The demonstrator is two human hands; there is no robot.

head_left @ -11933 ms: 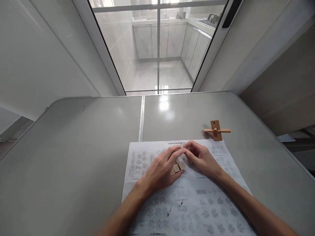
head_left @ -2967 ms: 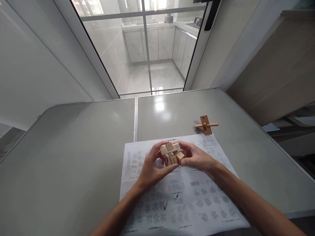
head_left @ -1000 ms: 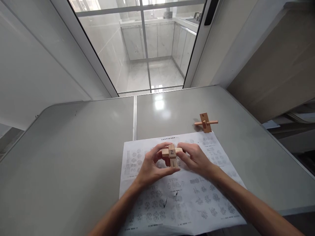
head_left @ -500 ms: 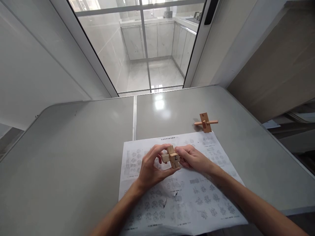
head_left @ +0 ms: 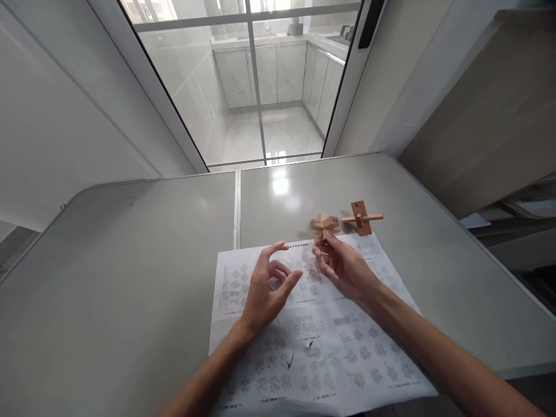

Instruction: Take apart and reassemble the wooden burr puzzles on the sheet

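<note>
My right hand [head_left: 343, 267] reaches forward past the top edge of the printed sheet [head_left: 343, 353], its fingertips closed on the lower end of a small wooden cross-shaped puzzle [head_left: 325, 222], which is slightly blurred. The puzzle is just above the grey table [head_left: 130, 260], a short way left of a second wooden cross puzzle [head_left: 362, 216] marked "2". My left hand [head_left: 267, 286] hovers over the sheet's upper part with fingers curled apart and nothing in it.
The sheet, covered in small diagrams, lies at the table's near edge. A seam [head_left: 237, 208] runs down the table's middle. A glass sliding door [head_left: 260, 81] stands beyond the far edge, and a beige wall panel [head_left: 478, 116] to the right.
Both hands held the assembled puzzle over the sheet. Now my left hand has let go and my right hand has carried the puzzle forward and right, towards the second puzzle.
</note>
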